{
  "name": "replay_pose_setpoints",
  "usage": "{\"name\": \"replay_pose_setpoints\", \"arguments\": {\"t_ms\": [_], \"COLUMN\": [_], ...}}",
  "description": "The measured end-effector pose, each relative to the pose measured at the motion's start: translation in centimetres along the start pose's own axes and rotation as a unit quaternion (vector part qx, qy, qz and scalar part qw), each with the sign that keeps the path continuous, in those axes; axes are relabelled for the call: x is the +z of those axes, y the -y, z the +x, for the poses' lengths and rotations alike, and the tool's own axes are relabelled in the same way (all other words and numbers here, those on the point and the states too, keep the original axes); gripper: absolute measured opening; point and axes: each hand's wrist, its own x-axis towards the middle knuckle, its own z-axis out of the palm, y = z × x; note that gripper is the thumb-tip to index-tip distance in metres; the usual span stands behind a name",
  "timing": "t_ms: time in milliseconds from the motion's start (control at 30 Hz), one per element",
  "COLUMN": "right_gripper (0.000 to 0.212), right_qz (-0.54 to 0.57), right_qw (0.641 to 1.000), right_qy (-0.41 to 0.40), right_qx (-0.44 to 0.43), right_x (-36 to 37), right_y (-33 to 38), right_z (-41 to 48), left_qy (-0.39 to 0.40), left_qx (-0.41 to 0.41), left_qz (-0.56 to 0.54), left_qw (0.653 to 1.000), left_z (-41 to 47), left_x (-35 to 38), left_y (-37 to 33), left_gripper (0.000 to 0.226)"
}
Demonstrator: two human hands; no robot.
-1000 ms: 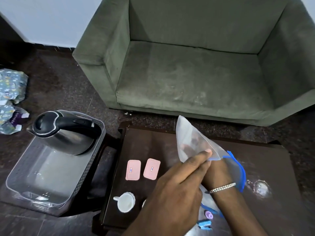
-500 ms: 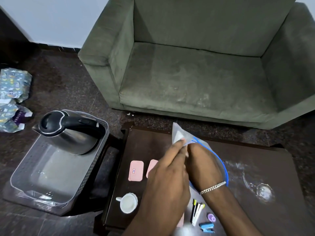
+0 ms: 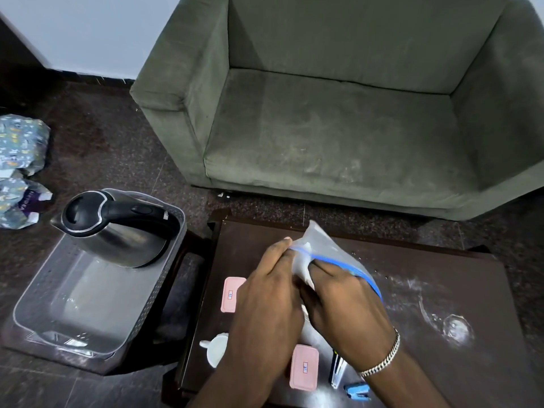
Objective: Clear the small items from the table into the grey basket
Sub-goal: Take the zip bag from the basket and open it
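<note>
"What did the hands have hold of?"

"Both were on a clear zip bag (image 3: 325,248) with a blue seal strip, held up over the dark counter (image 3: 426,275). The left hand (image 3: 265,304) pinched the bag's upper edge with its fingertips. The right hand (image 3: 344,301), with a silver bracelet (image 3: 382,360) on its wrist, had its fingers curled into the bag lower down."

"And the small items?"

"They lay on the counter. One pink case (image 3: 232,294) was just left of the left hand, and a second pink case (image 3: 304,367) lay near the front edge between the two forearms. A white cup (image 3: 215,351) was partly hidden by the left forearm. Some pens (image 3: 337,369) and a small blue item (image 3: 357,391) lay under the right wrist."

"Where was the grey basket?"

"The grey basket (image 3: 148,301) stood off the counter to its left, on a dark stand. A steel kettle (image 3: 114,228) sat in its far end. A green sofa (image 3: 338,136) stood beyond the counter."
</note>
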Motion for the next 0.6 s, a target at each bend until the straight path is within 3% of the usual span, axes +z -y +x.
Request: {"name": "replay_pose_setpoints", "arguments": {"t_ms": [67, 167, 267, 367, 433, 600], "right_gripper": [0.012, 0.014, 0.025, 0.031, 0.04, 0.021], "right_qz": [-0.012, 0.086, 0.189, 0.295, 0.291, 0.226], "right_qw": [0.999, 0.995, 0.974, 0.936, 0.933, 0.954], "right_qy": [-0.022, -0.058, -0.097, -0.065, -0.026, 0.007], "right_qx": [-0.023, -0.012, 0.079, 0.183, 0.21, 0.199], "right_x": [0.0, -0.6, -2.0, -3.6, -5.0, -8.9], "right_y": [-0.2, -0.7, -1.4, -3.0, -4.3, -7.4], "right_z": [-0.4, -0.9, -0.9, -1.0, -1.0, -1.9], "left_qy": [0.01, 0.006, 0.017, 0.017, 0.012, 0.04], "left_qx": [-0.025, -0.024, -0.037, -0.051, -0.052, -0.08], "left_qz": [-0.007, 0.004, 0.009, 0.038, 0.049, 0.061], "left_qw": [1.0, 1.0, 0.999, 0.998, 0.997, 0.994], "left_z": [0.6, 1.2, 1.5, 1.8, 1.8, 1.7], "left_x": [-0.1, -0.6, -0.7, -0.6, -0.4, -0.5], "left_y": [0.7, 1.6, 1.9, 2.3, 2.6, 3.9], "left_gripper": [0.055, 0.057, 0.059, 0.047, 0.049, 0.053]}}
